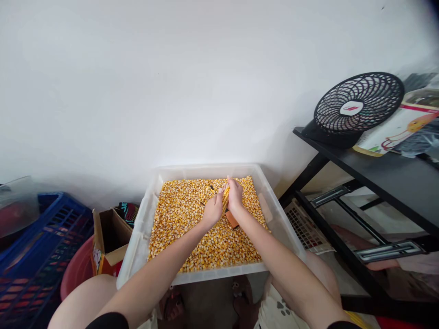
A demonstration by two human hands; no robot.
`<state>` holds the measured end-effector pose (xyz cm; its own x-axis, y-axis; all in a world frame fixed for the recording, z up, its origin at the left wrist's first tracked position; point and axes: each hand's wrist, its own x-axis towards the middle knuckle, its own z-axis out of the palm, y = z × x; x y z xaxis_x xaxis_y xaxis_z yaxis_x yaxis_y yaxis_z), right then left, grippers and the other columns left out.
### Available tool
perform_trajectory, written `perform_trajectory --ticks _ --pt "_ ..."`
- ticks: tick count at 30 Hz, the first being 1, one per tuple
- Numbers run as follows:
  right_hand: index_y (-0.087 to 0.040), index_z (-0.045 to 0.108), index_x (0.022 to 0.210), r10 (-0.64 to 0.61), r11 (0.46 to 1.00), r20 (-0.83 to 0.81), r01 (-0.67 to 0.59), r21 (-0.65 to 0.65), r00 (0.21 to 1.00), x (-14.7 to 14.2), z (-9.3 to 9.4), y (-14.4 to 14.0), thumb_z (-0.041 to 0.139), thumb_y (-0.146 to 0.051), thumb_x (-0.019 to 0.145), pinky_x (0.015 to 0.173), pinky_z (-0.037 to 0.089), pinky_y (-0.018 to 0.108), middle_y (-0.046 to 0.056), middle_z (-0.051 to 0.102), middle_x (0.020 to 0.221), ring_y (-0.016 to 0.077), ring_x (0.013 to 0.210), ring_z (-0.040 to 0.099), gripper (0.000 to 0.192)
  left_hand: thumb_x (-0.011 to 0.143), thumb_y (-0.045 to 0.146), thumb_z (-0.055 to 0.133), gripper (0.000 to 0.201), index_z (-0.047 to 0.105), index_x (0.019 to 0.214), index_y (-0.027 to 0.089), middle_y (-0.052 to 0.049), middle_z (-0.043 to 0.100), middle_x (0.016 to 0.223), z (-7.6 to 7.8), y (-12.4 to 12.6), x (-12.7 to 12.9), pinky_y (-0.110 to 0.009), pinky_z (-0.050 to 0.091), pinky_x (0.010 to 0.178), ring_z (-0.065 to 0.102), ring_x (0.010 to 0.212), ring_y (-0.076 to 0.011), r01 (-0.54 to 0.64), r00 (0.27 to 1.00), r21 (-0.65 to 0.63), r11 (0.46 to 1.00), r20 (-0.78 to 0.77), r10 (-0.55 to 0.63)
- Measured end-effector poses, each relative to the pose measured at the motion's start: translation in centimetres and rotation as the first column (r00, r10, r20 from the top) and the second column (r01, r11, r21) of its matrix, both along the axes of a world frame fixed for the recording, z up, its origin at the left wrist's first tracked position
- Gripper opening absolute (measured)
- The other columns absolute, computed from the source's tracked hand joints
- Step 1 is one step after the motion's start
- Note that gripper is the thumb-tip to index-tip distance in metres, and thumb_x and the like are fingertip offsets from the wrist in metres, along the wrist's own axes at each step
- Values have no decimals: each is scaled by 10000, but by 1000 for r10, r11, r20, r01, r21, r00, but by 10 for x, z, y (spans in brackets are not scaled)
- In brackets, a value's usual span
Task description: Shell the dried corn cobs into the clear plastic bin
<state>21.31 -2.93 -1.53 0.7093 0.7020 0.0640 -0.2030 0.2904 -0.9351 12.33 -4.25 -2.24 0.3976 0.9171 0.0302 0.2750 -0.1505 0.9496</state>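
Gripping the corn cob [225, 198] between them, your left hand [214, 208] and right hand [235, 195] curled round opposite sides; neither lay nearer. Its long axis pointed away from you.

Kernels [181, 214] in tub [281, 228], crate [44, 251] left.

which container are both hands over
The translucent white tub, holding loose corn kernels; the blue crate and cardboard box stand off to its left.

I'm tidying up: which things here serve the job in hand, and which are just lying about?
In the job: corn cob between left hand and right hand; loose kernels; plastic tub; probably the orange block.

Lying about: black fan; blue crate; open cardboard box; pink basin.
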Motion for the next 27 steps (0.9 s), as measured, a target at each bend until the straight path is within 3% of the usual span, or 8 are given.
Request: perform_trajectory --ticks 5,8,12,16,19,22,25,27 --pt "-192 411 514 -24 999 161 30 -36 987 -19 -2 -1 520 -423 759 492 339 230 -58 418 466 87 459 384 354 884 405 199 488 510 585 178 -81 586 637 -17 8 -2 -294 366 628 550 668 -210 -207 975 -46 977 -99 201" --pt "-195 398 511 13 999 213 -5 -40 977 -21 -1 -2 525 -429 761 477 322 230 -58 408 465 86 453 365 365 864 303 261 375 457 566 191 -39 541 614 -22 12 -1 -264 328 575 499 627 -173 -258 966 -107 960 -41 255" --pt "-199 384 512 87 996 247 -82 -31 965 -24 -3 -4 517 -436 772 464 318 227 -61 392 454 87 441 371 376 840 238 289 335 403 528 189 -7 480 559 -17 9 0 -238 300 529 433 558 -132 -300 939 -279 912 80 333" --pt "-199 385 501 136 991 251 -133 -27 959 -27 -3 -4 527 -433 764 455 321 228 -60 393 442 87 432 378 380 843 289 268 350 427 549 183 11 430 484 -9 14 -4 -227 301 488 387 460 -113 -186 903 -579 794 218 371" --pt "-205 384 505 166 986 141 -164 -26 976 -19 3 -2 508 -430 764 423 320 231 -58 399 428 89 400 378 366 846 402 201 465 495 570 169 -6 452 462 -6 24 -11 -234 277 451 355 400 -112 -18 946 -711 703 216 242" --pt "-212 373 528 92 996 31 -92 -3 995 -3 8 1 485 -422 760 408 329 231 -62 393 427 89 382 375 332 837 459 188 543 551 579 148 -45 543 540 -5 27 -15 -238 309 486 436 463 -127 35 974 -604 797 200 110" --pt "-217 374 566 -51 998 -54 53 21 997 10 8 5 482 -403 751 426 354 234 -67 405 454 92 400 388 283 826 499 257 517 578 612 155 -61 607 634 -6 19 -11 -261 363 576 527 602 -171 16 994 -316 949 112 20" --pt "-217 378 580 -127 992 -62 128 4 990 13 7 7 480 -400 750 437 358 233 -67 411 465 93 419 394 270 826 510 292 493 563 592 172 -66 613 642 -8 12 -5 -280 375 623 549 658 -196 -29 1000 -127 991 -3 29"
